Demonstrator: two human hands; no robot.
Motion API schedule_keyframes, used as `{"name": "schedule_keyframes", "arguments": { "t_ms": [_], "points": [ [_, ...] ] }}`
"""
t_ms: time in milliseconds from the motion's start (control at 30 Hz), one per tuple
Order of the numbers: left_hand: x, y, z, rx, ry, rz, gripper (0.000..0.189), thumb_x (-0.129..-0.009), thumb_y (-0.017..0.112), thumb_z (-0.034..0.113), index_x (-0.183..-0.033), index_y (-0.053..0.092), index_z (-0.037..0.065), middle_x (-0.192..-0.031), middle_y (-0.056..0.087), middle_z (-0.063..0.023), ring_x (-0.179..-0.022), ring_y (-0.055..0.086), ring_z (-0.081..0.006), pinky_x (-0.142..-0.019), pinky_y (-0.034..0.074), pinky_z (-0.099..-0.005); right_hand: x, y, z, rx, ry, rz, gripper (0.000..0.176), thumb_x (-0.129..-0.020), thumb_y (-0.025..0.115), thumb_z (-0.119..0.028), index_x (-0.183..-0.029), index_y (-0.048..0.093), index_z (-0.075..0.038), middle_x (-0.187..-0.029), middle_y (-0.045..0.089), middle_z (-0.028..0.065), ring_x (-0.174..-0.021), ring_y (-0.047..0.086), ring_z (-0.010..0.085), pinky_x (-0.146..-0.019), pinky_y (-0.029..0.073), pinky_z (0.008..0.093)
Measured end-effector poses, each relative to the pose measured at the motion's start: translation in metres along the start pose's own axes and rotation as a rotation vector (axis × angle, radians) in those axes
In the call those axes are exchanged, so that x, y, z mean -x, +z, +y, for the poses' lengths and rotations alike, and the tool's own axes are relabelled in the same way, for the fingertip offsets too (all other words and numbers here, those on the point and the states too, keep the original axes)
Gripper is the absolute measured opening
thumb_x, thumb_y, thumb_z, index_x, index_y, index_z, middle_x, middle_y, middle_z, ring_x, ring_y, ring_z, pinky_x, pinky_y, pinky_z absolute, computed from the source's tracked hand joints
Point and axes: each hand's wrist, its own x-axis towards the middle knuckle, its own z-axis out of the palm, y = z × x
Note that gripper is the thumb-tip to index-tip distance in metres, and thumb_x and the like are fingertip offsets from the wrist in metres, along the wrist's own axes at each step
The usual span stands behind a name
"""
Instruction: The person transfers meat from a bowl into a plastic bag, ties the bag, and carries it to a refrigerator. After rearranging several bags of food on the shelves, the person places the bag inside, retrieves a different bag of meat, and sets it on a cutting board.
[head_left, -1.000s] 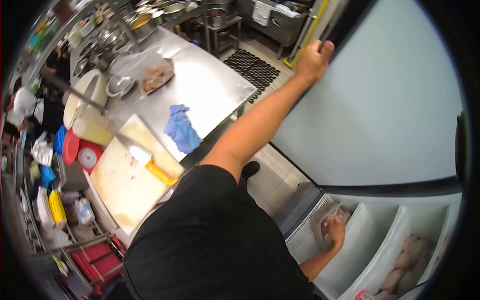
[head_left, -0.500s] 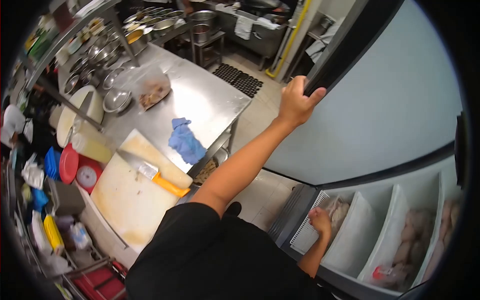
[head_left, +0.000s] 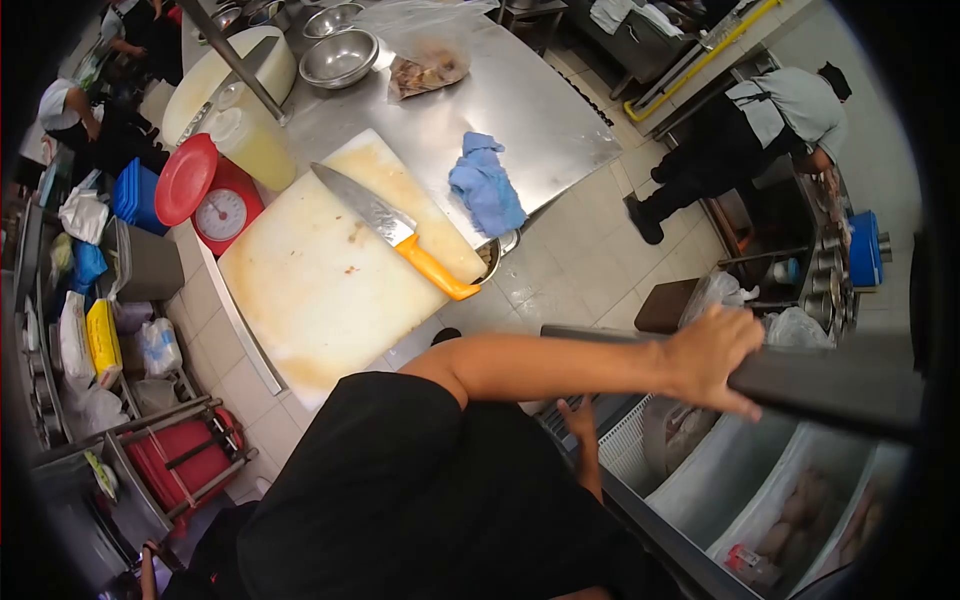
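Note:
My left hand (head_left: pixel 710 365) grips the end of the dark-framed freezer lid (head_left: pixel 830 385), its fingers over the edge and its thumb below. The lid is tilted low above the open chest freezer (head_left: pixel 725 465). Beside the freezer's near edge is my right hand (head_left: pixel 578 420), fingers apart, holding nothing visible. Close to it in the freezer are a white basket (head_left: pixel 628 445) and a bagged item (head_left: pixel 682 430). Pale pieces of what looks like raw meat (head_left: pixel 800 515) lie in a compartment farther right.
On the steel table (head_left: pixel 540 130) are a blue cloth (head_left: pixel 486 185), a bagged food item (head_left: pixel 430 72) and steel bowls (head_left: pixel 340 58). An orange-handled knife (head_left: pixel 435 268) rests on the cutting boards (head_left: pixel 320 270), near a red scale (head_left: pixel 225 215). Another person (head_left: pixel 750 135) bends at the upper right.
The lid has swung down with my left hand on it. My right hand has come out of the freezer and opened. The view has turned, and the person at the upper right now shows.

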Motion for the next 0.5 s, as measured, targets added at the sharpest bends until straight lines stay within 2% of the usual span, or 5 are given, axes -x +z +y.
{"name": "schedule_keyframes", "arguments": {
  "t_ms": [133,333,367,400,500],
  "points": [
    [0.029,-0.008,0.020,-0.031,0.173,-0.150,0.081,-0.066,0.069,0.062,-0.110,0.048,-0.003,-0.089,0.048,-0.0110,-0.084,0.049,-0.0262,-0.076,0.034,-0.0365,-0.012,0.030,0.025,0.162,-0.232,0.051,0.055,-0.087,0.057,-0.045,-0.117,0.057,0.000,-0.118,0.057,0.0266,-0.110,0.053,0.0425,-0.090,0.045,0.0472],
    [0.012,-0.075,-0.045,0.058,-0.075,-0.154,0.074,-0.075,0.072,0.042,-0.124,0.045,-0.005,-0.109,0.055,-0.0207,-0.099,0.055,-0.0338,-0.083,0.043,-0.0430,0.067,0.018,-0.054,-0.372,0.139,0.552,0.060,-0.087,0.065,-0.043,-0.109,0.060,0.012,-0.113,0.063,0.0228,-0.104,0.060,0.0285,-0.091,0.044,0.0361],
    [0.005,-0.099,-0.062,-0.183,0.084,0.164,0.068,-0.076,0.073,0.035,-0.125,0.045,-0.004,-0.108,0.056,-0.0220,-0.093,0.057,-0.0356,-0.082,0.046,-0.0426,0.067,0.020,-0.049,-0.384,0.136,0.561,0.060,-0.087,0.065,-0.043,-0.109,0.060,0.012,-0.113,0.063,0.0228,-0.104,0.060,0.0285,-0.091,0.044,0.0361],
    [0.005,-0.126,-0.076,-0.058,-0.241,0.087,0.068,-0.076,0.075,0.032,-0.125,0.045,-0.004,-0.107,0.057,-0.0216,-0.090,0.059,-0.0323,-0.082,0.048,-0.0402,0.070,0.020,-0.042,-0.449,0.218,0.540,0.058,-0.086,0.066,-0.041,-0.109,0.060,0.012,-0.112,0.063,0.0223,-0.103,0.061,0.0287,-0.091,0.044,0.0366],
    [0.011,-0.202,-0.150,-0.199,-0.498,0.392,0.069,-0.075,0.078,0.033,-0.123,0.044,-0.003,-0.091,0.055,-0.0113,-0.082,0.055,-0.0197,-0.073,0.048,-0.0319,0.068,0.024,-0.040,-0.586,0.375,0.488,0.055,-0.086,0.067,-0.039,-0.108,0.061,0.012,-0.109,0.064,0.0213,-0.100,0.061,0.0291,-0.091,0.045,0.0375]
  ]
}}
